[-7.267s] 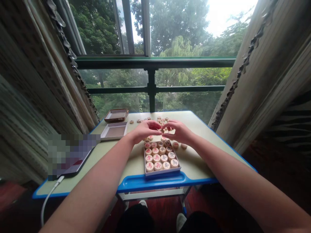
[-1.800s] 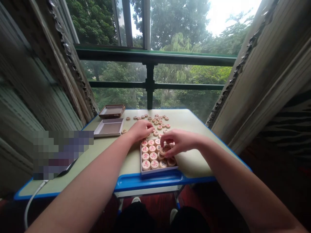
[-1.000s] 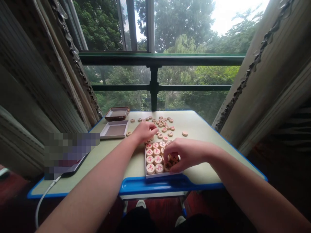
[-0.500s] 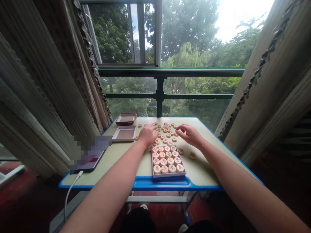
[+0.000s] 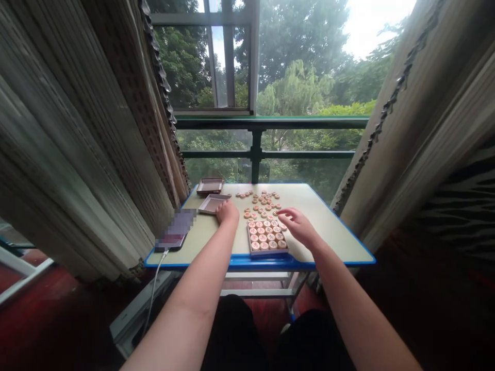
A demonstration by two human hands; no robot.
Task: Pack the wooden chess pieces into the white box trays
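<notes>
My left hand (image 5: 227, 211) is closed at the right edge of a shallow pale box (image 5: 211, 204), which sits askew on the table; its fingertips are partly hidden. My right hand (image 5: 297, 225) hovers with fingers apart and slightly bent, just right of a box (image 5: 268, 252) packed with rows of round xiangqi pieces (image 5: 262, 230) bearing red and dark characters. One loose piece (image 5: 283, 226) lies under the right fingers. Beyond the packed box, many more loose pieces (image 5: 266, 201) are scattered, some in a row at the far left.
A brown-rimmed box (image 5: 210, 186) stands at the table's far left corner. A phone (image 5: 176, 232) with a white charging cable (image 5: 157, 288) lies at the left. The table (image 5: 340, 242) has a blue rim. Curtains (image 5: 381, 139) hang on both sides, with a window railing (image 5: 270, 123) behind.
My left hand has moved left from the loose pieces to the pale box, which has turned askew. My right hand has come nearer the packed box. The view has shifted.
</notes>
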